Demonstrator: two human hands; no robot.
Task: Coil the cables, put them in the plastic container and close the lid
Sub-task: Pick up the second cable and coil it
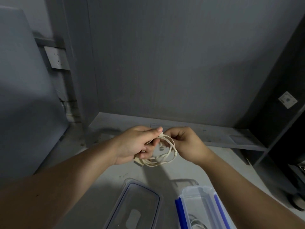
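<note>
A cream flat cable (pixel 166 156) is wound into a loose coil and held in the air above the grey surface. My left hand (pixel 137 146) grips the coil's left side, thumb on top. My right hand (pixel 184 144) pinches the coil's upper right part with curled fingers. Below them stands the open clear plastic container (pixel 183 207) with blue clips, with another coiled cable (pixel 196 223) lying inside. Its clear lid (pixel 130 207) with a blue seal lies flat to the container's left.
The grey worktop (pixel 105 162) ends at a low ledge (pixel 214 136) against the grey wall. A dark shelf unit (pixel 283 113) stands at the right. A wall socket (pixel 57 57) sits at the upper left.
</note>
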